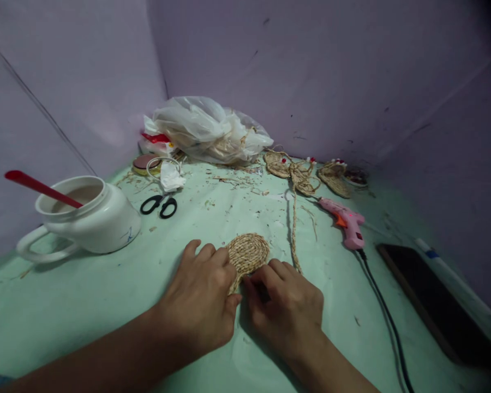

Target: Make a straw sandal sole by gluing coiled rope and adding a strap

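Note:
A flat coiled disc of braided straw [252, 252] lies on the table between my hands. My left hand [202, 297] grips its left edge, fingers curled over it and thumb near the lower rim. At the disc's lower right, my right hand [288, 305] is closed in a pinch on the straw braid; the fingertips are partly hidden. A loose length of braided cord [293, 229] runs from behind my right hand towards the back. To the right lies a pink glue gun [347, 218] on its side, with an orange trigger and a black cable.
A white mug [102, 218] with a red-handled utensil [45, 188] stands left. Near it lie black-handled scissors [159, 205]. A plastic bag [213, 128] and several woven straw pieces [333, 177] sit at the back by the walls. A phone [429, 300] lies right.

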Motion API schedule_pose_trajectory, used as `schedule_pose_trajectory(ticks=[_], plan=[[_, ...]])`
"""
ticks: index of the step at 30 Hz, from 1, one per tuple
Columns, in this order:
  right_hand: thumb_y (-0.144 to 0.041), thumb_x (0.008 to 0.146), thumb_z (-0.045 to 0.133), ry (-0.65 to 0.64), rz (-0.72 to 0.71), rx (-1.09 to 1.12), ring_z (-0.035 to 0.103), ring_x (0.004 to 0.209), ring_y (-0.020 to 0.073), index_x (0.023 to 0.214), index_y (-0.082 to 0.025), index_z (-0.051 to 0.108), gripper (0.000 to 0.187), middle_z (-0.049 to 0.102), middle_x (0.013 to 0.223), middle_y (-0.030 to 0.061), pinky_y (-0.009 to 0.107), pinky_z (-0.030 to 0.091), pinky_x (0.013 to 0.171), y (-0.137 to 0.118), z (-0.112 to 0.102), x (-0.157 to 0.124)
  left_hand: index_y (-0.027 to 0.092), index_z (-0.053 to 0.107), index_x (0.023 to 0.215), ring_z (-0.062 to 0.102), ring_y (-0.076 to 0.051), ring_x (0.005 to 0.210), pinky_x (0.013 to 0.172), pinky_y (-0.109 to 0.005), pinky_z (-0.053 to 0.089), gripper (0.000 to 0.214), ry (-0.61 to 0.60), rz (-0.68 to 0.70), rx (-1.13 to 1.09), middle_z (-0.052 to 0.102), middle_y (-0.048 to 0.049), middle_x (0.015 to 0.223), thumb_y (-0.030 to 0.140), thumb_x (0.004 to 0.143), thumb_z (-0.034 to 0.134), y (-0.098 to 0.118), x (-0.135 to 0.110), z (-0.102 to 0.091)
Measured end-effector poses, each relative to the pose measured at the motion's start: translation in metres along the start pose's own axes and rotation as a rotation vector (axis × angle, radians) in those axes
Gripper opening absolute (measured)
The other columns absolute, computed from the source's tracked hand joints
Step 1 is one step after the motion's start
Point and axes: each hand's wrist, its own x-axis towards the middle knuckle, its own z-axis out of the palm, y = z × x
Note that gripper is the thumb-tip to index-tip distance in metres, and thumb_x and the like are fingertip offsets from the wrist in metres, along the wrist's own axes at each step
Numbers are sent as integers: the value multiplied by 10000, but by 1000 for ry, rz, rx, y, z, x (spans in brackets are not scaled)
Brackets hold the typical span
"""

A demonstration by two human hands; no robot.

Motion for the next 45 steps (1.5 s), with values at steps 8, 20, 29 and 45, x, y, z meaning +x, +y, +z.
schedule_pose_trajectory(ticks=[8,20,29,45], plan=[[-156,757,577,-49,-136,110,541,682,189,715,-178,610,58,624,708,37,402,401,810,17,-20,0,177,564,648,516,-214,792,845,-451,362,144,29,55,-103,579,-43,774,266,761,579,-13,3,-1],[-204,845,562,-66,-189,84,531,642,165,713,-199,668,170,633,623,8,375,353,772,28,-19,3,191,631,774,538,-213,852,812,-404,411,127,134,-13,-256,630,-41,837,136,771,516,-16,13,8],[-195,883,518,-56,-183,10,492,624,163,706,-165,623,207,618,636,19,349,326,741,30,-9,2,181,658,700,544,-216,851,813,-415,409,157,95,-4,-202,647,-43,856,158,781,526,-15,14,6],[-154,796,573,-126,-116,168,583,685,173,809,-201,640,82,650,714,11,438,338,879,33,-19,-1,192,655,678,567,-194,803,803,-386,406,190,93,56,-225,669,-22,796,142,791,510,-22,15,5]])
